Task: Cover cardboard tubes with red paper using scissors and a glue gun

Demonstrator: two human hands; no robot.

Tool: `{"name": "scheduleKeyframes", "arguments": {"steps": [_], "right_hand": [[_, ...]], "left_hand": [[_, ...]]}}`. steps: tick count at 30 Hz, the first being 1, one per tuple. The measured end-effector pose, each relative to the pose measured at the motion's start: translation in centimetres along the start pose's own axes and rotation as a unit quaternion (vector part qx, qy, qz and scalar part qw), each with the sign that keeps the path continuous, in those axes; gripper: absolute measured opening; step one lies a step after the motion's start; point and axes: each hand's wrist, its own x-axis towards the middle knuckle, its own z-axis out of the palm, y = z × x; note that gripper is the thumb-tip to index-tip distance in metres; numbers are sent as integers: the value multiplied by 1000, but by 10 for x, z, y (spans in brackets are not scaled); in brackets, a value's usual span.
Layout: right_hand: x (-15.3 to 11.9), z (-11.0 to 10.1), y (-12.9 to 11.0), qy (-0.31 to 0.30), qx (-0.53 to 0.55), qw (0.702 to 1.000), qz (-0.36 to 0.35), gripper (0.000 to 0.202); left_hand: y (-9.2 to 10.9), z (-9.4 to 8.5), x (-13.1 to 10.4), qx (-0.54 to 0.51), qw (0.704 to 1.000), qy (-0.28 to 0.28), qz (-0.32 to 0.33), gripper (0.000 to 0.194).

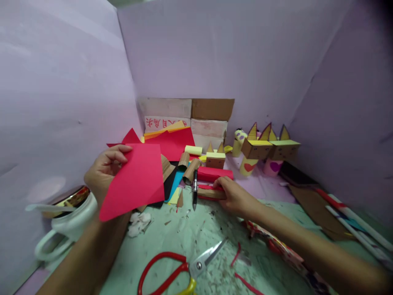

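My left hand (107,166) pinches a sheet of red paper (138,178) by its upper left edge and holds it up above the left of the table. Fingers closed, my right hand (229,192) grips the right end of a brown cardboard piece with red edges (210,192). Just behind that piece lies a red paper roll (211,174). A black pen (194,190) points toward me at the left of both. Red and yellow handled scissors (184,266) lie nearest to me, blades to the upper right.
Cardboard animal figures (256,151) stand at the back right. Cardboard tubes (190,171) and stacked red paper (172,143) lie before a cardboard box (211,108). A white mug (73,219) is at left; pens (353,217) lie at right. Red scraps (236,255) litter the tabletop.
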Motion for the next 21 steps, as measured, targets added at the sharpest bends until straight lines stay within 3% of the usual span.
{"name": "scheduleKeyframes", "arguments": {"steps": [5, 8, 10, 11, 12, 15, 17, 19, 21], "right_hand": [[-5, -25, -13, -16, 13, 999, 31, 42], [-23, -44, -25, 31, 39, 998, 47, 33], [-43, -46, -36, 57, 120, 988, 77, 20], [-55, -42, -42, 54, 231, 965, 115, 17], [-68, -34, -48, 31, 354, 922, 153, 18], [-101, 2, -62, -84, 623, 735, 253, 43], [-114, 26, -68, -148, 711, 626, 283, 51], [-118, 41, -70, -159, 744, 587, 278, 49], [-118, 45, -70, -132, 752, 585, 273, 45]], "left_hand": [[-9, -2, -20, -35, 997, -47, -45, 16], [-13, -5, -33, -32, 995, -73, -58, 17], [-12, -6, -44, -17, 995, -83, -58, 16], [-11, -6, -51, -7, 995, -87, -57, 15], [-9, -5, -60, 3, 994, -92, -55, 13], [2, -3, -92, 43, 990, -122, -59, 11], [9, -4, -116, 115, 974, -181, -73, 17], [14, -7, -136, 204, 946, -250, -45, 18], [16, -13, -149, 239, 923, -300, -16, 16]]}}
